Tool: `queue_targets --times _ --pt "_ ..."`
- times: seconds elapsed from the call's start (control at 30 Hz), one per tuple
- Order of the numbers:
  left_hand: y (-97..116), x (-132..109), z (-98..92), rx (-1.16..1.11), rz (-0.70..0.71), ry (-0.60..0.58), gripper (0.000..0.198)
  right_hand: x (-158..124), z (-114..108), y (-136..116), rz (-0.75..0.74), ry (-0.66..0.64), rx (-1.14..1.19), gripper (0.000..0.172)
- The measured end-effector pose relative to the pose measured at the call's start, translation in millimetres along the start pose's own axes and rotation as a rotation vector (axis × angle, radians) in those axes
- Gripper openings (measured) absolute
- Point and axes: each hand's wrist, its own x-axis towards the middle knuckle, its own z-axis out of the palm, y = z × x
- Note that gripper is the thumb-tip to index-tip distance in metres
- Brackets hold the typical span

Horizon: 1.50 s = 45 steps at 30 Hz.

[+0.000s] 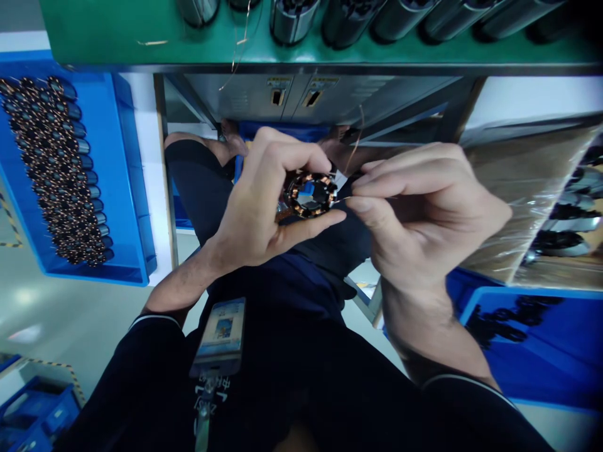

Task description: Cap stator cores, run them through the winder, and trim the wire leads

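Left hand [259, 210] gripping a copper-wound stator [296, 196], right hand [424, 216] pinching something dark [353, 186] at its edge

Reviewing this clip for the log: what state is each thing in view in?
Left hand, gripping the stator
Copper-wound stator, held up between the hands, windings on
Right hand, pinching a black-tipped tool against the stator
Blue tray, loaded with rows of wound parts
Metal cylinders, lined up on a green shelf
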Motion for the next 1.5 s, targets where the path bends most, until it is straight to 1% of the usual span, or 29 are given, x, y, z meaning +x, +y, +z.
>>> queue_targets --times 0.07,0.13,0.2,0.3,0.43,0.57,0.63,0.67,0.73,0.77,0.83,0.9,0.93,1.0,1.03,1.07,1.1,1.13,1.17,1.2,1.23,1.27,1.3,1.33,1.37,1.4,1.43,1.47,1.5 --pt "1 2 4.2 -0.047 0.113 0.069 0.028 -4 4 -1 0.098 0.035 0.051 0.015" --pt "0 4 8.6 -0.027 0.117 0.1 0.021 -12 12 -1 0.281 0.064 0.175 0.017" --pt "-2 4 12.6 0.031 0.127 0.149 0.022 -20 21 -1 0.443 0.057 0.336 0.018" --pt "-9 2 17.0 0.123 0.227 0.219 0.032 -30 34 2 0.557 0.042 0.458 0.029" --pt "-17 -3 18.3 0.185 0.249 0.216 0.036 -36 48 2 0.588 0.125 0.437 0.034" --pt "-19 -11 17.3 0.269 0.16 0.106 0.04 -38 52 0 0.567 0.176 0.407 0.036" --pt "-19 -13 16.6 0.324 0.135 0.058 0.037 -38 48 -1 0.566 0.148 0.4 0.032" --pt "-19 -13 16.1 0.352 0.161 0.066 0.034 -38 46 0 0.565 0.124 0.403 0.028" --pt "-18 -11 14.9 0.415 0.258 0.135 0.029 -36 39 1 0.547 0.058 0.397 0.021" --pt "-17 -11 14.2 0.446 0.301 0.163 0.028 -34 35 1 0.526 0.016 0.373 0.02" --pt "-11 -10 12.4 0.475 0.325 0.159 0.027 -28 26 3 0.449 -0.064 0.287 0.027" --pt "-3 -9 9.3 0.396 0.266 0.127 0.026 -19 15 4 0.345 -0.136 0.178 0.03" --pt "0 -9 7.0 0.304 0.217 0.116 0.025 -13 9 3 0.294 -0.175 0.116 0.026" --pt "4 -9 0.0 -0.026 0.022 0.043 0.016 -1 -8 1 0.159 -0.269 -0.025 0.01" --pt "2 -10 -4.4 -0.264 -0.132 -0.072 0.015 5 -17 -1 0.058 -0.326 -0.097 0.004" --pt "-1 -11 -9.2 -0.532 -0.313 -0.255 0.021 10 -25 -3 -0.039 -0.392 -0.169 0.003" --pt "-6 -13 -13.8 -0.788 -0.486 -0.47 0.033 13 -33 -4 -0.119 -0.463 -0.219 0.006" --pt "-11 -17 -17.6 -0.981 -0.618 -0.637 0.045 14 -39 -5 -0.155 -0.526 -0.236 0.008" --pt "-17 -22 -20.0 -1.059 -0.678 -0.686 0.053 13 -44 -5 -0.121 -0.573 -0.223 0.007" --pt "-21 -28 -20.6 -0.999 -0.658 -0.615 0.058 11 -46 -5 -0.018 -0.597 -0.182 0.006" --pt "-24 -34 -19.2 -0.821 -0.559 -0.445 0.066 7 -47 -3 0.126 -0.6 -0.11 0.004" --pt "-25 -40 -16.0 -0.563 -0.408 -0.243 0.076 3 -47 -2 0.277 -0.592 -0.019 0.007" --pt "-24 -45 -11.5 -0.287 -0.238 -0.084 0.084 -1 -46 -1 0.415 -0.586 0.065 0.013" --pt "-21 -48 -6.5 -0.043 -0.066 0.001 0.085 -3 -44 0 0.529 -0.597 0.132 0.018" --pt "-17 -50 -1.7 0.136 0.087 0.02 0.077 -5 -43 0 0.595 -0.622 0.186 0.022" --pt "-12 -49 2.0 0.241 0.202 0.0 0.062 -6 -42 -1 0.616 -0.648 0.218 0.023" --pt "-7 -47 4.1 0.289 0.273 -0.023 0.046 -5 -41 -2 0.6 -0.665 0.219 0.022" --pt "-2 -43 4.4 0.295 0.293 -0.041 0.036 -4 -42 -4 0.54 -0.666 0.188 0.018" --pt "2 -39 3.0 0.26 0.263 -0.051 0.032 -1 -44 -5 0.441 -0.652 0.128 0.014"
